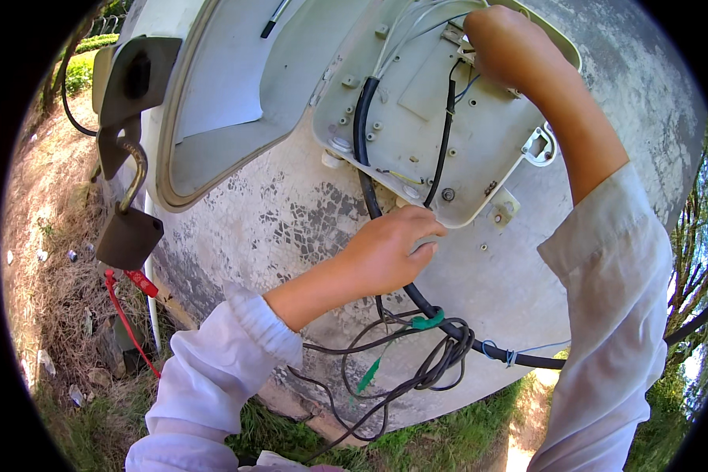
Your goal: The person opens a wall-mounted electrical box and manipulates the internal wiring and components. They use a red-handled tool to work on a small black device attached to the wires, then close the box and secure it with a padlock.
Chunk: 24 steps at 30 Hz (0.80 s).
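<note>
An open pale grey junction box [548,110] is mounted on a weathered round surface, its lid [290,102] hanging left. My left hand [393,248] is closed at the box's lower edge around a thin black cable [446,134], beside a thicker black cable [362,118]. My right hand [511,47] is closed high inside the box at a small metal fitting [454,35] with thin wires; what its fingers hold is hidden. Below hangs a loose coil of black cable [440,365], with green tape [426,322] on the thick cable above it.
A large padlock [130,236] hangs from a metal hasp [134,75] at the left, above a red tag [140,282] and red wire [122,318]. A white pipe [153,322] stands behind. Dry grass, green grass and trees surround the weathered surface [256,228].
</note>
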Available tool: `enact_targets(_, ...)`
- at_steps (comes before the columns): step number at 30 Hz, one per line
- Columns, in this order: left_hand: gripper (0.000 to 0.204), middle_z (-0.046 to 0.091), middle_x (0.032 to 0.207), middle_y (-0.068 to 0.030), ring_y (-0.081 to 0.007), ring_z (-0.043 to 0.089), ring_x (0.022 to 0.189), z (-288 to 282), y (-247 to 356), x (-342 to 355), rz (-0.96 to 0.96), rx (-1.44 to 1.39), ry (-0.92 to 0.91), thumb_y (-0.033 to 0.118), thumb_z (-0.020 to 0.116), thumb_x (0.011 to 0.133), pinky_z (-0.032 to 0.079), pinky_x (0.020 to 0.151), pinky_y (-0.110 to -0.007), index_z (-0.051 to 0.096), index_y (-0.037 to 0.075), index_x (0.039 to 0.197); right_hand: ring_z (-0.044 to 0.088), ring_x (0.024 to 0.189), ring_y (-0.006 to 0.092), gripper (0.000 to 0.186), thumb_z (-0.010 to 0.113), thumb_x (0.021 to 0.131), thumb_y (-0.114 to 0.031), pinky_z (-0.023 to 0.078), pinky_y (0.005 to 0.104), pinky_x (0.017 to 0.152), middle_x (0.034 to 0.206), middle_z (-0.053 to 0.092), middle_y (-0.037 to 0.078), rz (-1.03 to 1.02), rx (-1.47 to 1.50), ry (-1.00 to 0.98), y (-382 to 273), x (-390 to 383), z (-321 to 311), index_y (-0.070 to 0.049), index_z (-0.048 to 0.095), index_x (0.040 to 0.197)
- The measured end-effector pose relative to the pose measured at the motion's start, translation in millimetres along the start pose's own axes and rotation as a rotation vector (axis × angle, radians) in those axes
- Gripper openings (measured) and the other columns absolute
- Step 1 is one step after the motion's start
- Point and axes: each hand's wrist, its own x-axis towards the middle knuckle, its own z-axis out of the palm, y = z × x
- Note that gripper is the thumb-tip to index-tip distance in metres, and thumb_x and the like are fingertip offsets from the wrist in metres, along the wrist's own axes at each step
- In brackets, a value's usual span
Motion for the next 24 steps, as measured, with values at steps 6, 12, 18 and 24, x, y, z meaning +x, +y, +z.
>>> enact_targets(6, 0.023, 0.057, 0.104, -0.0133, -0.0297, 0.055, 0.097, -9, 7, 0, 0.009, 0.009, 0.002, 0.011, 0.056, 0.078, 0.044, 0.083, -0.035, 0.059, 0.005, 0.1, 0.061, 0.072, 0.0342, 0.012, 0.054, 0.069, -0.007, 0.049, 0.0401, 0.066, 0.074, 0.062, 0.018, 0.047, -0.038, -0.053, 14, -5, -7, -0.004, 0.065, 0.075)
enact_targets(12, 0.021, 0.058, 0.102, -0.0125, -0.0295, 0.056, 0.094, -21, 7, -1, 0.006, 0.087, 0.05, 0.011, 0.056, 0.078, 0.045, 0.081, -0.036, 0.06, 0.004, 0.098, 0.061, 0.073, 0.0345, 0.013, 0.054, 0.069, -0.007, 0.049, 0.0402, 0.067, 0.075, 0.062, 0.018, 0.073, -0.047, -0.064, 17, -9, -9, -0.004, 0.065, 0.076)
enact_targets(18, 0.021, 0.057, 0.103, -0.0122, -0.0298, 0.055, 0.096, -15, -2, -16, -0.074, 0.037, -0.032, 0.01, 0.057, 0.078, 0.045, 0.082, -0.036, 0.059, 0.004, 0.098, 0.06, 0.073, 0.0348, 0.014, 0.053, 0.07, -0.006, 0.049, 0.0404, 0.067, 0.076, 0.062, 0.018, 0.05, -0.012, -0.012, 7, -2, -2, -0.004, 0.065, 0.077)
enact_targets(24, 0.021, 0.057, 0.103, -0.0128, -0.0299, 0.055, 0.097, -6, -5, -22, -0.045, -0.034, -0.054, 0.01, 0.057, 0.079, 0.044, 0.083, -0.036, 0.059, 0.005, 0.099, 0.06, 0.074, 0.0351, 0.015, 0.053, 0.07, -0.006, 0.049, 0.0406, 0.067, 0.076, 0.062, 0.018, 0.047, -0.008, 0.009, 5, 1, -4, -0.004, 0.065, 0.078)
